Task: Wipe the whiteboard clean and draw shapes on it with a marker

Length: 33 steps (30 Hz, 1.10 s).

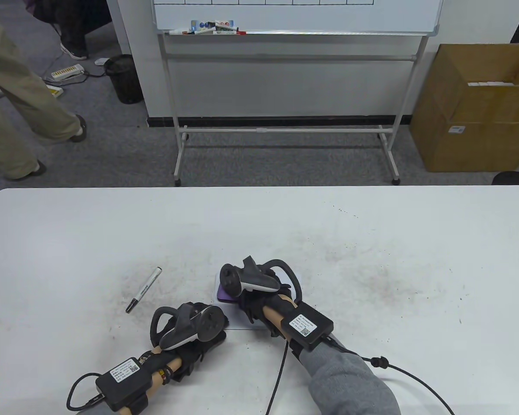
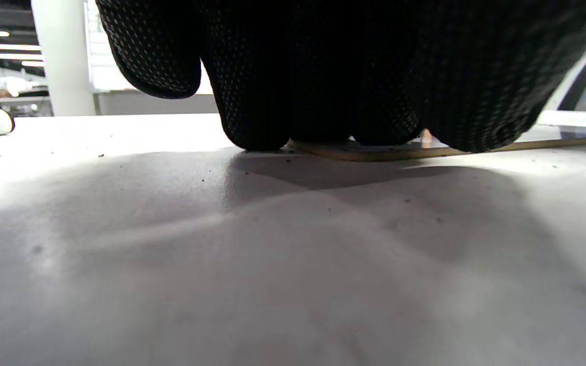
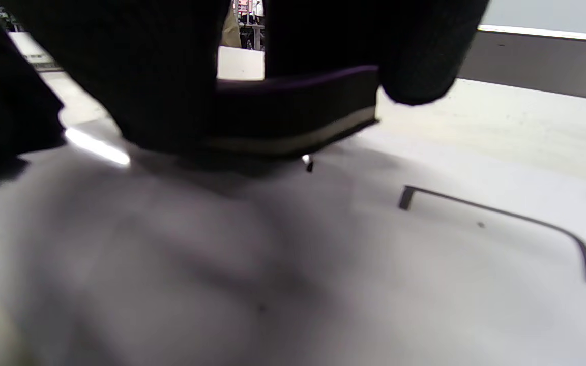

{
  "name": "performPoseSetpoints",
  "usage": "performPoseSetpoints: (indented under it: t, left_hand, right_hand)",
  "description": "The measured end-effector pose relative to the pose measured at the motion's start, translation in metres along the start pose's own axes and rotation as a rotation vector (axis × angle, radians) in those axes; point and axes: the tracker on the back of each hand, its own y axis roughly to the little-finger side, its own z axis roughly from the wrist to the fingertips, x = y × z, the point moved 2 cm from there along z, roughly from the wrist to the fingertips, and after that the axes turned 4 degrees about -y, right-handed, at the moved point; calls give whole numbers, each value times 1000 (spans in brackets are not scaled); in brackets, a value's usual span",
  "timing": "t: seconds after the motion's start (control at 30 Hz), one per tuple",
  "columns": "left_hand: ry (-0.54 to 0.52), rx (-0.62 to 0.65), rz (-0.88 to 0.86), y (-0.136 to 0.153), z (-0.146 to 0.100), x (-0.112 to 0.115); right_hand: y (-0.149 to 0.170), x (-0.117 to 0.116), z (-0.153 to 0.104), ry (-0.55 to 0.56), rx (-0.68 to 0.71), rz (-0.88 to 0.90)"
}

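A small whiteboard [image 1: 237, 319] lies flat on the table, mostly hidden under both hands. My right hand [image 1: 242, 298] grips a purple eraser [image 1: 223, 295] and holds it down on the board. In the right wrist view the eraser [image 3: 293, 114] rests felt side down between my fingers [image 3: 420, 61], and a black drawn line [image 3: 501, 216] lies on the board to its right. My left hand [image 1: 212, 341] presses its fingertips [image 2: 257, 122] on the board's near edge [image 2: 374, 152]. A black-capped white marker [image 1: 143, 289] lies loose on the table, left of both hands.
Beyond the white table [image 1: 372, 242] stands a large whiteboard on a wheeled frame [image 1: 285, 56], with markers on its tray [image 1: 212, 28]. A cardboard box [image 1: 475, 108] sits at the right, a black bin [image 1: 123, 78] at the left. A person's legs [image 1: 21, 112] are at the far left.
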Motion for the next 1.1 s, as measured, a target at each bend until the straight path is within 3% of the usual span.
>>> performPoseSetpoints:
  t: [0.33,0.77,1.1]
  left_hand:
    - [-2,-18,57,-4,8,-2]
    - [-4,-17,60,-5,8,-2]
    - [-2,-13,41,-4,8,-1]
  right_hand:
    - [7,-2,-6,20,17,-78]
    - [114,-24,-70,-48,-153,-115]
    - [130,-22,-84,-46,-190,-96]
